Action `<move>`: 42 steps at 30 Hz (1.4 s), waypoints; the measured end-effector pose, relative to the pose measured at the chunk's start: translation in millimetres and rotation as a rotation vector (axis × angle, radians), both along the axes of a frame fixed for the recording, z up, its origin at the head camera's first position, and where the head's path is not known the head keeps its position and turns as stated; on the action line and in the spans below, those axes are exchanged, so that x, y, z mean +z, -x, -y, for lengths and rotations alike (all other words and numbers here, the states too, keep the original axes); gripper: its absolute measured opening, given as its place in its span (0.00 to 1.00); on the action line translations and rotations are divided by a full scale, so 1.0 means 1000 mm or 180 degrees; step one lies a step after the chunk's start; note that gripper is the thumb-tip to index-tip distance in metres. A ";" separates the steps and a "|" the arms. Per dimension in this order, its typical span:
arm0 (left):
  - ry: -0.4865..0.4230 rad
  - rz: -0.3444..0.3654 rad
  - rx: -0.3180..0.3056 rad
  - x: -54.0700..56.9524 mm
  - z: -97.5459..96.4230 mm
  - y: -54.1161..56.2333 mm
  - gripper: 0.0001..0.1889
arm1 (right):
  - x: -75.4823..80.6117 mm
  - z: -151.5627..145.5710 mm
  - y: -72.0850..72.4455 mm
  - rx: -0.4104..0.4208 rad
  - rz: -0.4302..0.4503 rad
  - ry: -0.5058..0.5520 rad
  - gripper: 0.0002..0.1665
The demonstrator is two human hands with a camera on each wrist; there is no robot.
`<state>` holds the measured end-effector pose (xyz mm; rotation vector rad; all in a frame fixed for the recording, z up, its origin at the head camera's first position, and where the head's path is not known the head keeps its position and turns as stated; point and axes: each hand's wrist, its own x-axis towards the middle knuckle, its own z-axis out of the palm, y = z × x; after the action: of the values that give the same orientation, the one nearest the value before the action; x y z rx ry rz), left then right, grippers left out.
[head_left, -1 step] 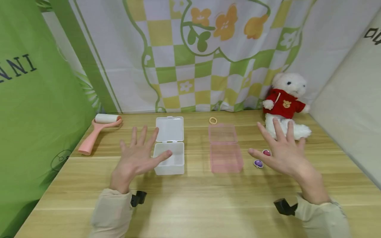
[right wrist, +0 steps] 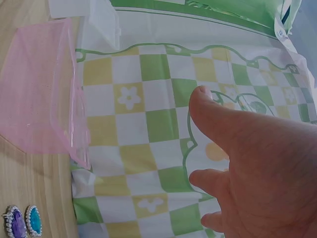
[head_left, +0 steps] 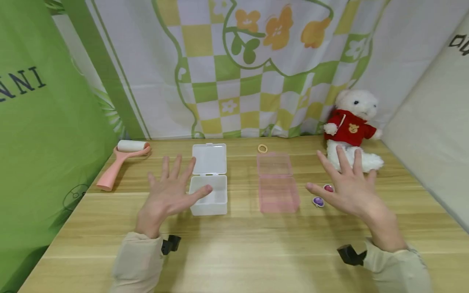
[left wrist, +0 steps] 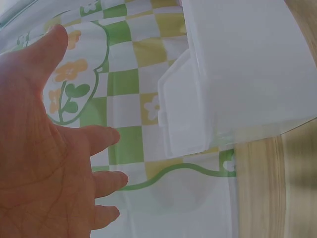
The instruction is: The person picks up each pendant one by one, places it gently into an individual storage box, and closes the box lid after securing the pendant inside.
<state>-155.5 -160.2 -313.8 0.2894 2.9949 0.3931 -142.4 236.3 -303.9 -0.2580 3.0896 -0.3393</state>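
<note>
Left hand (head_left: 170, 196), right hand (head_left: 352, 193): I see both spread wide, holding nothing.
Purple gem (head_left: 318, 202): I'd pinch its rim lightly.
Pink hinged box (head_left: 280, 207): I'd steady its wall.

Left hand (head_left: 170, 195), fingers spread, over table (head_left: 238, 252), thumb overlapping open white box (head_left: 209, 209); right hand (head_left: 351, 193) likewise spread, near red and purple gems (head_left: 318, 202). Open pink box (head_left: 279, 206) between; yellowish ring (head_left: 262, 152) behind it. Pink-handled roller (head_left: 118, 161) lies far left; white plush toy (head_left: 351, 130) sits rear right.
</note>
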 end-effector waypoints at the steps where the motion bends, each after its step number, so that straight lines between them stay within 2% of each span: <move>1: -0.0001 -0.0002 -0.0003 0.000 0.000 0.000 0.50 | 0.000 0.000 0.000 0.0004 0.0005 0.0005 0.55; 8: -0.0015 -0.0023 -0.0011 0.002 -0.001 -0.001 0.50 | -0.001 0.004 -0.002 0.0006 -0.0043 0.0035 0.54; 10: -0.0113 -0.0029 -0.0040 0.001 0.001 0.000 0.50 | -0.001 0.005 -0.002 0.0022 -0.0125 0.0091 0.54; 12: -0.0322 -0.0054 -0.0119 -0.003 0.005 0.002 0.49 | -0.001 0.006 -0.001 0.0089 -0.0345 0.0271 0.52; 14: -0.0633 -0.0103 -0.0200 -0.009 0.010 0.005 0.47 | -0.003 0.004 0.001 0.0223 -0.0658 0.0615 0.48; 17: -0.1172 -0.0149 -0.0230 -0.023 0.020 0.010 0.43 | -0.008 -0.006 0.007 0.0399 -0.1063 0.1124 0.39; 18: -0.1342 -0.0137 -0.0213 -0.029 0.024 0.012 0.42 | -0.010 -0.012 0.010 0.0405 -0.1097 0.1258 0.36; 21: -0.1795 0.0117 -0.0090 -0.045 0.033 0.015 0.42 | -0.023 -0.034 0.019 0.0294 -0.0924 0.1413 0.27; 23: -0.2113 0.0364 -0.0065 -0.055 0.038 0.017 0.43 | -0.035 -0.052 0.026 0.0209 -0.0671 0.1430 0.24; 26: -0.2577 0.0707 -0.0108 -0.067 0.042 0.019 0.45 | -0.054 -0.076 0.033 0.0150 -0.0329 0.1435 0.22; 29: -0.2921 0.0947 -0.0218 -0.076 0.042 0.022 0.44 | -0.067 -0.095 0.036 0.0077 -0.0038 0.1509 0.24; 36: -0.3313 0.1303 -0.0261 -0.090 0.053 0.024 0.40 | -0.084 -0.115 0.043 0.0097 0.0486 0.1688 0.28; 42: -0.3352 0.1455 -0.0434 -0.091 0.058 0.025 0.42 | -0.096 -0.122 0.053 0.0192 0.0698 0.1978 0.27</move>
<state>-180.5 -217.9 -405.0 0.3931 2.0573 1.7047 -195.0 358.3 -400.0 -0.2945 2.6677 -1.2258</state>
